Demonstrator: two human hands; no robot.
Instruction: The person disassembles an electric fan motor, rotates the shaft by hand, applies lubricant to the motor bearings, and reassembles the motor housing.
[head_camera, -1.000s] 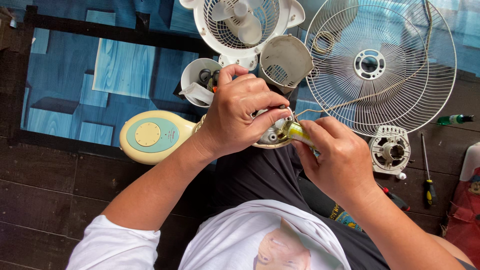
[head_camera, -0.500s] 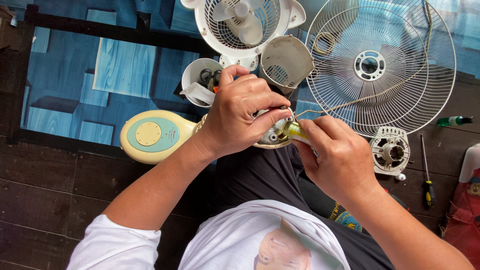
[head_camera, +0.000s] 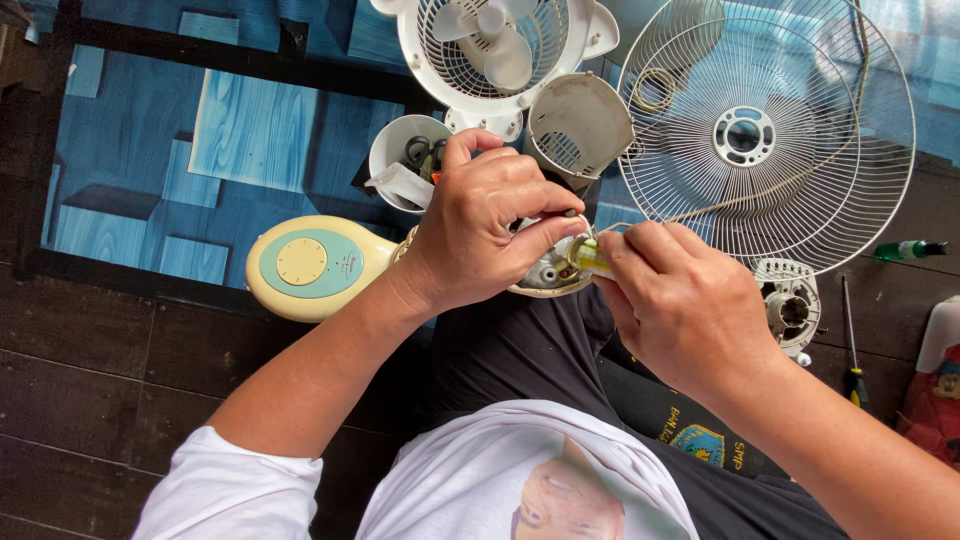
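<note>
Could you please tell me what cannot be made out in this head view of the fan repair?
- Fan motor part: mostly covered by the left hand.
- Yellow-green tool: its grip is buried in the right hand; the tip is hidden.
- Small white fan: cut off by the top edge.
- White cup: contents too small to identify.

You get bright, even daylight and a sharp picture. Pale glare washes the blue mat (head_camera: 240, 140) just beyond the fan guard (head_camera: 765, 135); below the guard, the dark floor (head_camera: 90, 380) stays dim, shadows soft.
</note>
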